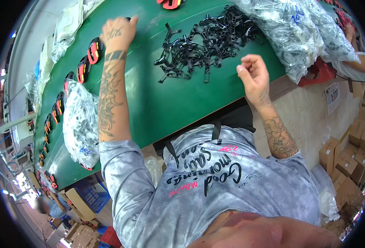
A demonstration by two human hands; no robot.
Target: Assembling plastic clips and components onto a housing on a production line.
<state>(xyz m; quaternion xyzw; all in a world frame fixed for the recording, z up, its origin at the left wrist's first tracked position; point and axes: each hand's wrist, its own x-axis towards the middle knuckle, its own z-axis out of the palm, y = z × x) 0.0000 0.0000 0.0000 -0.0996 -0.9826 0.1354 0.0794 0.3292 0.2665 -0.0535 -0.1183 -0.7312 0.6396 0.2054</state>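
Note:
My left hand [118,34] reaches out over the far left of the green table, its back toward me. Its fingers curl down out of sight, and a small bit of something dark [128,18] shows beside the thumb; the rest is hidden. My right hand [254,78] hovers by the near table edge, fingers loosely bent, thumb apart, with nothing visible in it. Beyond it lies a tangled pile of black plastic brackets [209,39]. A red-and-black shell-shaped part [95,50] lies nearest my left forearm, in a curved row of similar parts.
Clear plastic bags of parts [292,33] are heaped at the right, near another person's arm [360,64]. Another filled bag [80,124] rests left of my forearm. The green table [166,109] ends before my waist. Cardboard boxes [347,159] stand on the floor at right.

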